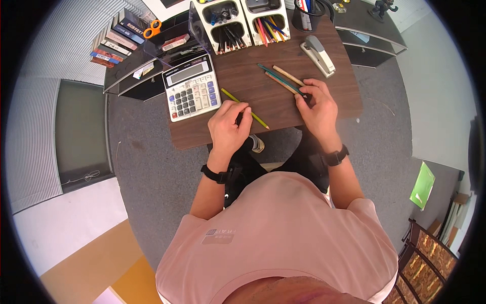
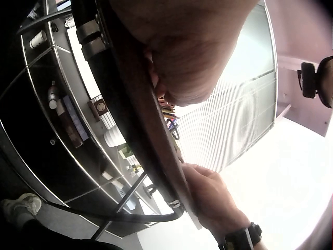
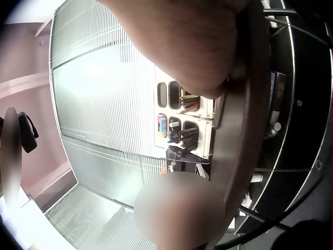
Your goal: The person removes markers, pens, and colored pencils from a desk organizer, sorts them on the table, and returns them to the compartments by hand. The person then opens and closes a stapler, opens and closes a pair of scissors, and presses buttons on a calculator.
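My left hand is at the table's near edge, fingers curled over a yellow-green pencil and thumb and forefinger pinching its middle. The pencil lies slanted, its sharpened tip toward the edge. To the right, my right hand has its thumb and forefinger around the near ends of several colored pencils: a teal one, an orange-brown one and a tan one. Their far ends fan out on the wood. In the left wrist view the palm side hides what those fingers hold.
A calculator lies left of the left hand. White organizers with pens and pencils stand at the back, beside a black pen cup. A stapler sits back right. Books and orange scissors are farther left.
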A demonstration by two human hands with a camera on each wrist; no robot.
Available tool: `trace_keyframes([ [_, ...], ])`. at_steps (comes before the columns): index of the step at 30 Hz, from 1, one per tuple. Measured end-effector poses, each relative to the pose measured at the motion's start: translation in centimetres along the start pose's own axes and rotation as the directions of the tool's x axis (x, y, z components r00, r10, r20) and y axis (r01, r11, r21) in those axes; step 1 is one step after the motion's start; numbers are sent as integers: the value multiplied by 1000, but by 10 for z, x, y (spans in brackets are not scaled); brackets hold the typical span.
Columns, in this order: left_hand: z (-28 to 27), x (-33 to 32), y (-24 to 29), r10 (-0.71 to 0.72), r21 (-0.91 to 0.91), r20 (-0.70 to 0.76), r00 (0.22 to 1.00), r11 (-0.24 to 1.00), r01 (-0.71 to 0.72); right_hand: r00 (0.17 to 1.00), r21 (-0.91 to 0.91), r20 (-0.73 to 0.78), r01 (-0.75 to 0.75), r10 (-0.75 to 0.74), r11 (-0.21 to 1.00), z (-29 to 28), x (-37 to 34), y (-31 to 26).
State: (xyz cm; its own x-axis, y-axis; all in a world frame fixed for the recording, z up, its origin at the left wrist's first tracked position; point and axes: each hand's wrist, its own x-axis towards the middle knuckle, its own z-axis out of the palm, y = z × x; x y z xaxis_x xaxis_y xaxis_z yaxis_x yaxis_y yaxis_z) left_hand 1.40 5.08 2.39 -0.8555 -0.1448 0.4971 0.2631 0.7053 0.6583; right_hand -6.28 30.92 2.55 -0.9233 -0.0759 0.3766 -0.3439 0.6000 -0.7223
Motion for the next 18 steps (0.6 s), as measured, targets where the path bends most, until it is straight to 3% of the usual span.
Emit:
trace_keyframes([
  [18, 1, 0, -2, 18, -23, -18, 1000, 1000, -19, 1000, 59, -14, 21, -20, 998, 1, -2, 8],
])
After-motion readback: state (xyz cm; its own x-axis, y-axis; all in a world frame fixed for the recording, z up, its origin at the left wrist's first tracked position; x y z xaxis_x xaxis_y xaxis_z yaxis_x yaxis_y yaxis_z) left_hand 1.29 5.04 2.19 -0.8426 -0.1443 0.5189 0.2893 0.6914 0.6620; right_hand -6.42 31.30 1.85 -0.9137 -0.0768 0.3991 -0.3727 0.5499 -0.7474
